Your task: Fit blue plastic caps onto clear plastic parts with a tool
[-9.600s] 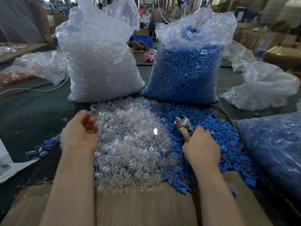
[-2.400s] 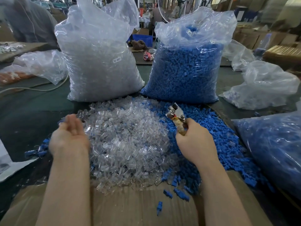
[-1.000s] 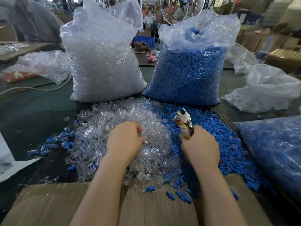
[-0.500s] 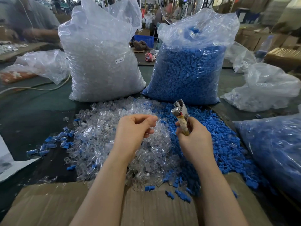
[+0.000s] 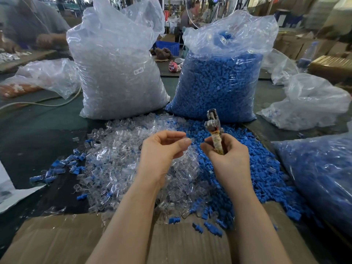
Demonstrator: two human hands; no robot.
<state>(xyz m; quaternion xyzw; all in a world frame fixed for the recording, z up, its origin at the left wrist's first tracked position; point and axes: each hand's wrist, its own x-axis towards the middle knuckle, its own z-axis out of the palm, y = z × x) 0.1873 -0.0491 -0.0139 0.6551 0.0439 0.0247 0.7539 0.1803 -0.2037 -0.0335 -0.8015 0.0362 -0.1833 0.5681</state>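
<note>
Gripping the tape-wrapped handle of a small metal plier-like tool (image 5: 214, 128), the right hand (image 5: 227, 157) holds it upright above the boundary between the two loose heaps, its steel head pointing up and away from the person. The left hand (image 5: 162, 151) hovers just beside it, fingers curled inward with thumb and fingertips drawn together; a small clear plastic part (image 5: 188, 139) appears to be pinched at the fingertips, though it is too transparent to make out fully. Both hands are raised off the heaps and near each other without touching.

Beneath the left hand spreads a heap of loose clear plastic parts (image 5: 118, 161), and beneath and to the right of the right hand lies a heap of loose blue plastic caps (image 5: 264, 174); the two heaps meet and mix along their shared edge. A few blue pieces are scattered to the left of the clear heap and on the brown cardboard sheet (image 5: 57, 242) at the near edge. Behind the heaps stand a tall transparent bag of clear parts (image 5: 118, 73) with a small white label, and beside it a tall transparent bag of blue caps (image 5: 219, 82).
</note>
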